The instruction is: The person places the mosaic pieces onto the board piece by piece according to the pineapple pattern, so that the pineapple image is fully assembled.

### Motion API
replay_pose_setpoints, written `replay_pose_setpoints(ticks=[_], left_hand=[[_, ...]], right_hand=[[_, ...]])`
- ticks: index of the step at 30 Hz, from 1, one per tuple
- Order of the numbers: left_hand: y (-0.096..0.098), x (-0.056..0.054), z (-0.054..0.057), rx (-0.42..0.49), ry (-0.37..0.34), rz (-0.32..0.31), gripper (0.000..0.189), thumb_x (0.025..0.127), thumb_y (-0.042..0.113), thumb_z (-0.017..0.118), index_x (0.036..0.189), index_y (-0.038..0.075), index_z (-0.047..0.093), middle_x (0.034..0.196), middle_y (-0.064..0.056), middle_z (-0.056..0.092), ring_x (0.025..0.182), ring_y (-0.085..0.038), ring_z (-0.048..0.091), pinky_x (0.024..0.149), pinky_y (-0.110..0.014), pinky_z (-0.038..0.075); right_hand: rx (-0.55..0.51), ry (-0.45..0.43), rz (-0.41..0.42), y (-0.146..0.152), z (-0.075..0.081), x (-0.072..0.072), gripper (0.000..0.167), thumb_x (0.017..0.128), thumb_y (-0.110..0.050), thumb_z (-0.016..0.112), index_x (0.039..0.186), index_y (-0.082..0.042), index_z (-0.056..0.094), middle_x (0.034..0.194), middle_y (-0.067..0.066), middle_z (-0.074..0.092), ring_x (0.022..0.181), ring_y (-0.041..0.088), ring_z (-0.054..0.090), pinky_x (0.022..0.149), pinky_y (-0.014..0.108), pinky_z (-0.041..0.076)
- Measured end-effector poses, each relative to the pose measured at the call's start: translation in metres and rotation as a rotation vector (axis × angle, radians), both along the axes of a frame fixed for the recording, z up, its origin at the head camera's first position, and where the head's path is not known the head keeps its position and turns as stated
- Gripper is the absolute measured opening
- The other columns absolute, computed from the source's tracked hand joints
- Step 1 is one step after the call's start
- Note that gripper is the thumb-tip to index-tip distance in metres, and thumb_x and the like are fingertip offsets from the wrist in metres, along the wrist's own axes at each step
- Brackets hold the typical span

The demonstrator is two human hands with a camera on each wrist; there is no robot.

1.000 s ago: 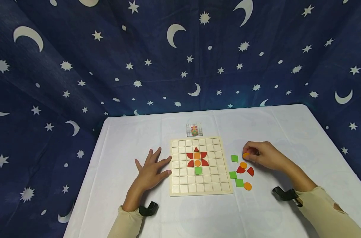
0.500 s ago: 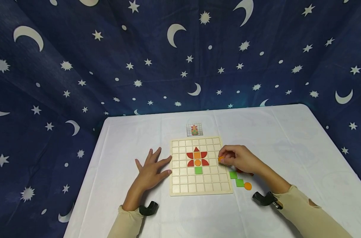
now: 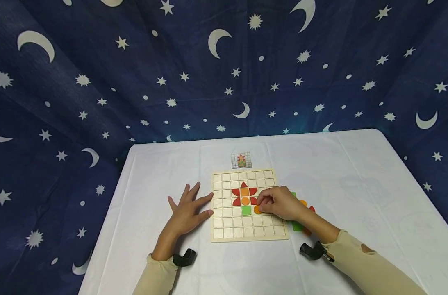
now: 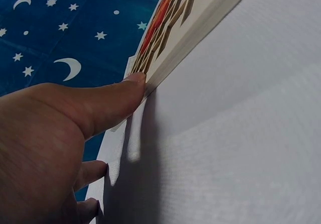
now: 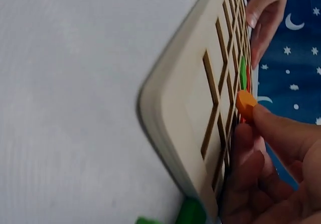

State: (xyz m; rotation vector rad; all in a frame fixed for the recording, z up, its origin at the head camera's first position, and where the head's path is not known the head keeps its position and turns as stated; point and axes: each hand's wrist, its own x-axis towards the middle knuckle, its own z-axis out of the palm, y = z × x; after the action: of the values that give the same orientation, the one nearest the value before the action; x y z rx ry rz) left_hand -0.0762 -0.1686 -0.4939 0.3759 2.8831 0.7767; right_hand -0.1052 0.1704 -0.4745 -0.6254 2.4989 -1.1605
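Observation:
A light wooden grid board [image 3: 227, 234] lies flat on the table. Set into its cells are red petal-like pieces [image 3: 235, 192], an orange square [image 3: 244, 192], an orange disc [image 3: 245, 201] and a green square [image 3: 246, 210]. My right hand [image 3: 280, 203] is over the board's right half and pinches another orange disc [image 5: 246, 103] between thumb and fingers, just right of the green square. With fingers spread, my left hand [image 3: 187, 214] rests on the table. Its thumb [image 4: 113, 103] and index finger touch the board's left edge.
Behind the board lies a small pattern card [image 3: 241, 160]. Loose green squares [image 3: 297, 226], an orange disc [image 3: 303, 203] and a red piece [image 3: 312, 209] lie right of the board, partly hidden by my right hand and forearm. A starry dark blue curtain [image 3: 194, 61] hangs behind the table.
My right hand has carried the orange disc leftward from the loose pieces to a spot over the board beside the green square. My left hand has stayed still.

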Motion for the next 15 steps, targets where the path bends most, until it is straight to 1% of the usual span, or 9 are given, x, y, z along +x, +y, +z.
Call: replay_pose_setpoints(ticks=[5,10,15], left_hand=[[0.0,0.0,0.001,0.009,-0.002,-0.001,0.056,0.092,0.052,0.07,0.144,0.034,0.06,0.169,-0.012,0.028,0.158,-0.044,0.008,0.103,-0.087,-0.012],[0.0,0.0,0.001,0.011,-0.002,-0.001,0.056,0.092,0.051,0.07,0.144,0.033,0.06,0.168,-0.013,0.029,0.158,-0.045,0.008,0.103,-0.087,-0.011],[0.0,-0.001,-0.001,0.007,0.001,-0.001,0.056,0.092,0.052,0.07,0.144,0.033,0.06,0.169,-0.012,0.028,0.158,-0.044,0.008,0.103,-0.087,-0.012]], right_hand=[[0.014,0.073,-0.009,-0.008,0.0,0.003,0.01,0.085,-0.01,0.081,0.086,-0.018,0.078,0.072,-0.014,0.07,0.066,0.001,0.058,0.064,0.021,0.05],[0.062,0.103,-0.026,-0.014,0.002,0.005,0.01,0.085,-0.009,0.081,0.082,-0.019,0.079,0.073,-0.012,0.071,0.066,0.002,0.057,0.062,0.021,0.049],[0.117,0.127,-0.039,-0.016,0.002,0.006,0.009,0.085,-0.011,0.082,0.082,-0.019,0.08,0.076,-0.013,0.073,0.069,0.003,0.058,0.062,0.021,0.048]])
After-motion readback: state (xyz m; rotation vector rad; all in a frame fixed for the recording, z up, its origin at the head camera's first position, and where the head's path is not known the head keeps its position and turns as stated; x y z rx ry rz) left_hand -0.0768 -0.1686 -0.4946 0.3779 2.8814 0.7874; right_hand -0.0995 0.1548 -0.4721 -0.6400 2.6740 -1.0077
